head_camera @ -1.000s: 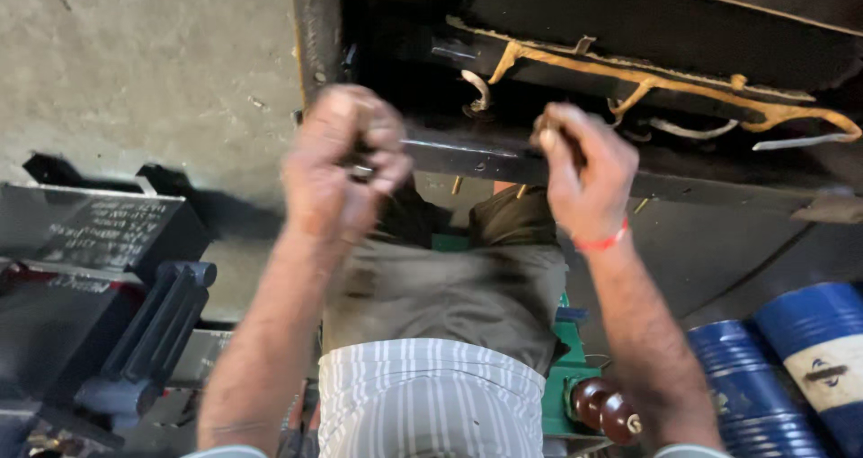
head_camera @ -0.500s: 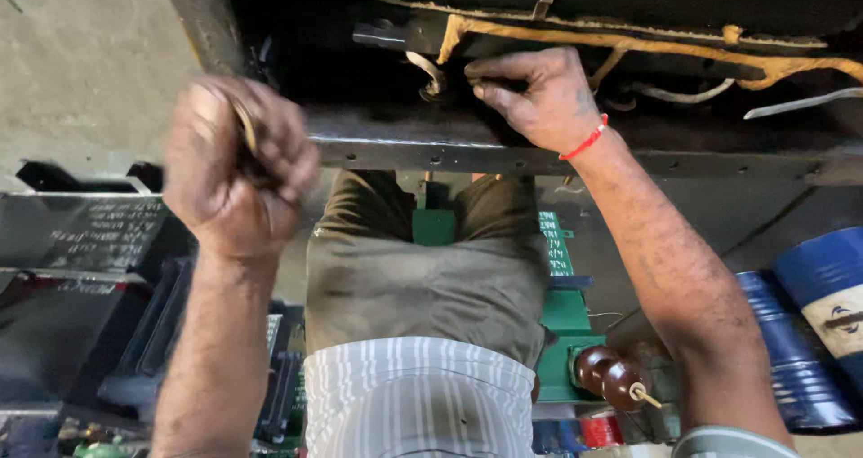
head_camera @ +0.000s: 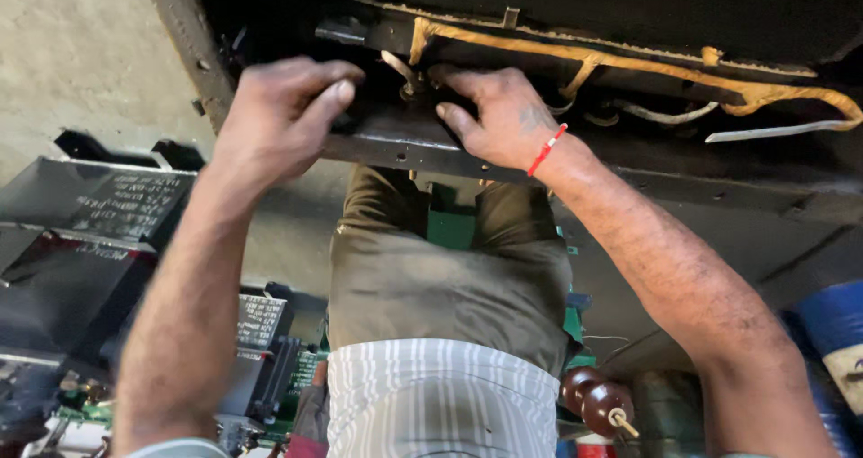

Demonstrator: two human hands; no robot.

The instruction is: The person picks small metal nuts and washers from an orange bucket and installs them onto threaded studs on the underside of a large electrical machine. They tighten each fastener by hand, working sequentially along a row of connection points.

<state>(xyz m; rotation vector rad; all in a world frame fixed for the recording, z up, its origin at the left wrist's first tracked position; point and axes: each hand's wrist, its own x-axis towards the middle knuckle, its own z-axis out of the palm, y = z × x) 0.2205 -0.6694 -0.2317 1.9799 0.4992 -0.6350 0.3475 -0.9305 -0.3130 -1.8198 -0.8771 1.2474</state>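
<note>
hands: left (head_camera: 283, 121), right (head_camera: 499, 112) empty, fingers loosely curled on black metal frame (head_camera: 629, 166) | concrete floor (head_camera: 72, 53) | blue drum (head_camera: 831, 332)

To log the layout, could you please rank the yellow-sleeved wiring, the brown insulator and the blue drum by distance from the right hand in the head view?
From the right hand:
1. Yellow-sleeved wiring, just above the fingers.
2. Brown insulator, low, beside the striped shirt.
3. Blue drum, far right edge.

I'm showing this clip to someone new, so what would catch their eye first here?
Two grimy bare hands at top centre: the left hand and the right hand, with a red thread at its wrist, meet at a dark metal frame. Along the frame's top run yellowish wrapped wires. Lower right sits a glossy brown insulator.
</note>
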